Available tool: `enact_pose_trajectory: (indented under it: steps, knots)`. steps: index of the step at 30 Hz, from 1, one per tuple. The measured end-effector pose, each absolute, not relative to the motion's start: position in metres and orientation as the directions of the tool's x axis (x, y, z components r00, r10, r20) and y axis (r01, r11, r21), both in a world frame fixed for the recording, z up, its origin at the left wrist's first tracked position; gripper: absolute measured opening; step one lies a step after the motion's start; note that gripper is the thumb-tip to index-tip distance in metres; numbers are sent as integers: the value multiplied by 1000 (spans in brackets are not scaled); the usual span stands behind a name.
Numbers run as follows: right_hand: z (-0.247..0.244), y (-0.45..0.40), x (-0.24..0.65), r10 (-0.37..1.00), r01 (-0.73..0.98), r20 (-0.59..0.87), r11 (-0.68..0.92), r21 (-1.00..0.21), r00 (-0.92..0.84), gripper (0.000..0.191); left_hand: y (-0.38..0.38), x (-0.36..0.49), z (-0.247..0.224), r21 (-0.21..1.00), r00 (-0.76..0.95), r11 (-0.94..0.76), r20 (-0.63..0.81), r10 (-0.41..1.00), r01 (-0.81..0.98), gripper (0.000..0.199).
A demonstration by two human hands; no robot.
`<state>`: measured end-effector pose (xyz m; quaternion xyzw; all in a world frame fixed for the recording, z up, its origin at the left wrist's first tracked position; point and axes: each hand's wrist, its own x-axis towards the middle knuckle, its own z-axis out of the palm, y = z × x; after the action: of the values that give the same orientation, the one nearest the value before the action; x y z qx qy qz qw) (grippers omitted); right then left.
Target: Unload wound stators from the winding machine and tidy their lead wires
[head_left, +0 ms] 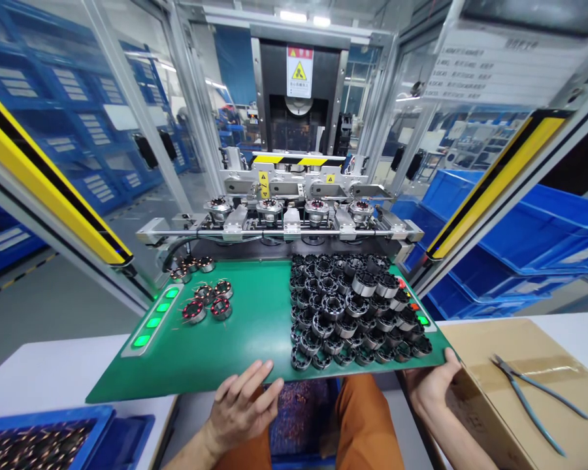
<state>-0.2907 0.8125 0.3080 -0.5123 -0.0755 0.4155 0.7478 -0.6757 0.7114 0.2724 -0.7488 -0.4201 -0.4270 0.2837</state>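
Note:
My left hand [247, 405] rests at the front edge of the green worktop [245, 352], fingers spread, fingertips on the edge, holding nothing. At the worktop's front right corner my right hand [434, 385] has its thumb over the edge and its other fingers hidden below. A stacked block of black-and-metal ring cores [333, 305] covers the right half of the green surface. Several copper-wound cores [220, 308] sit on the left part. Beyond, a machine fixture [291, 222] bears a row of cores [317, 207].
Green lit buttons [153, 322] line the worktop's left side. Pliers [529, 385] lie on a cardboard box [519, 339] at right. Blue bins [529, 222] stand behind it. A blue tray [91, 421] of wound cores is at lower left. Yellow posts [44, 176] flank the machine.

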Motion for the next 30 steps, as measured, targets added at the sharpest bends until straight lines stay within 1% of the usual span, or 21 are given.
enact_pose_trajectory:
  steps: [7, 11, 18, 24, 30]
  knots:
    - [301, 812, -287, 713, -535, -282, 153, -831, 642, 67, 712, -675, 276, -65, 287, -494, 876, 388, 867, 27]
    - [302, 812, -286, 703, -561, -317, 140, -816, 636, 66, 712, -676, 276, -69, 291, -496, 875, 387, 866, 24]
    - [305, 813, -288, 697, -581, -326, 159, -798, 639, 58, 712, -676, 276, -74, 293, -496, 878, 380, 865, 23]
    - [305, 813, -289, 707, -563, -322, 130, -816, 630, 65, 711, -675, 278, -72, 289, -496, 880, 377, 865, 21]
    - [304, 814, -288, 690, -561, -326, 140, -816, 646, 65, 712, -674, 279, -79, 293, -491, 879, 375, 867, 21]
